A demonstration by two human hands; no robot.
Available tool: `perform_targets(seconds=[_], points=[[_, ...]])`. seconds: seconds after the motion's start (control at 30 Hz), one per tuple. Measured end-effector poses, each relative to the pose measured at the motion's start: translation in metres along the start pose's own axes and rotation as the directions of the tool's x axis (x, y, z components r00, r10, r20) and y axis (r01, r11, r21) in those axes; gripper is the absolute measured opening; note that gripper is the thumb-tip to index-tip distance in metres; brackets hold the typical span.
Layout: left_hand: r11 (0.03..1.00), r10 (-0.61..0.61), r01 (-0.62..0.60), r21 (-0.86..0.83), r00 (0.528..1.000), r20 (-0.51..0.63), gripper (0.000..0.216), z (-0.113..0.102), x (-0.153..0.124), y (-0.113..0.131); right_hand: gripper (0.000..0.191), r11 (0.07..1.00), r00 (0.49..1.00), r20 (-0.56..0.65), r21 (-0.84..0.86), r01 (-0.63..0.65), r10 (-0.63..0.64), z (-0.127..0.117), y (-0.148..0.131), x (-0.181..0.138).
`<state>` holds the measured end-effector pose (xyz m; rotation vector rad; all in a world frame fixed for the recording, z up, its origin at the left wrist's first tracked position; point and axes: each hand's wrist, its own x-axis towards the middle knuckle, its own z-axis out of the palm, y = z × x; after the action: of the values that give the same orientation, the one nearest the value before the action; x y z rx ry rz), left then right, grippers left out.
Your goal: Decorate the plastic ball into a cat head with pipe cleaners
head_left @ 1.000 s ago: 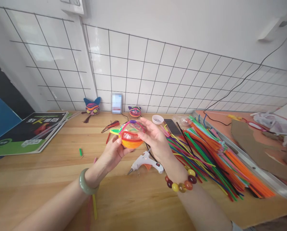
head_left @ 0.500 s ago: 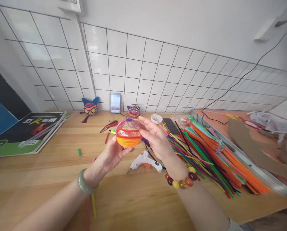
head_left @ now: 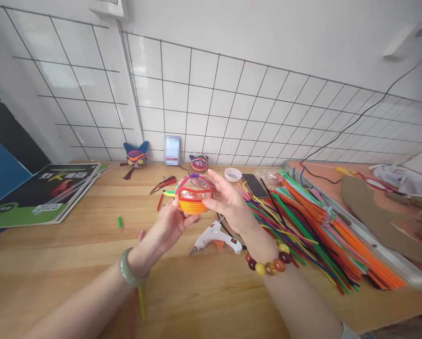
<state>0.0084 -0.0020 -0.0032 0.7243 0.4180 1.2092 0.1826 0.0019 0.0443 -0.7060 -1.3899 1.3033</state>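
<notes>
Above the table I hold a clear plastic ball (head_left: pixel 194 197) between both hands; orange pipe cleaners wrap its lower part, a red one crosses the middle, and pink and purple ones arch over the top. My left hand (head_left: pixel 172 223) grips it from the lower left, thumb on the side and fingers beneath. On the right side my right hand (head_left: pixel 228 202) presses with its thumb, the other fingers reaching up behind. A white hot glue gun (head_left: pixel 216 237) lies just below the hands. Several loose pipe cleaners (head_left: pixel 296 226) spread out to the right.
Against the tiled wall stand a blue-eared decorated ball (head_left: pixel 136 155), a lit phone (head_left: pixel 172 150) and a smaller decorated ball (head_left: pixel 198 162). Farther right are a white bowl (head_left: pixel 233 174), a dark phone (head_left: pixel 255 185) and clear plastic shells (head_left: pixel 272 176). A magazine (head_left: pixel 23 197) lies left, cardboard (head_left: pixel 377 212) right.
The ball has turned slightly in my hands, and both hands have shifted a little with it. The whole view has moved slightly, so the table's things appear farther right.
</notes>
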Motion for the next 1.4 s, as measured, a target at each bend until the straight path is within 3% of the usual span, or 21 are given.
perform_targets(seconds=[0.17,0.77,1.0,1.4], points=[[0.999,-0.014,0.014,0.043,1.0,-0.015,0.054,0.0,0.001,-0.001,0.079,1.0,1.0,-0.018,-0.02,-0.003,0.002,0.0,0.001,0.001],[0.995,0.06,-0.06,0.083,0.998,-0.003,0.048,-0.001,0.001,-0.003,0.088,0.999,0.999,-0.028,-0.031,-0.029,0.028,0.004,-0.001,-0.002],[0.99,0.096,-0.087,0.109,0.993,-0.073,0.047,0.008,-0.003,-0.001,0.09,0.998,0.999,-0.044,-0.058,-0.002,-0.001,0.006,0.005,-0.004],[0.979,0.136,-0.128,0.157,0.99,-0.043,0.052,0.005,-0.002,-0.004,0.096,0.995,0.998,-0.06,-0.097,0.027,-0.033,0.011,0.004,-0.004]])
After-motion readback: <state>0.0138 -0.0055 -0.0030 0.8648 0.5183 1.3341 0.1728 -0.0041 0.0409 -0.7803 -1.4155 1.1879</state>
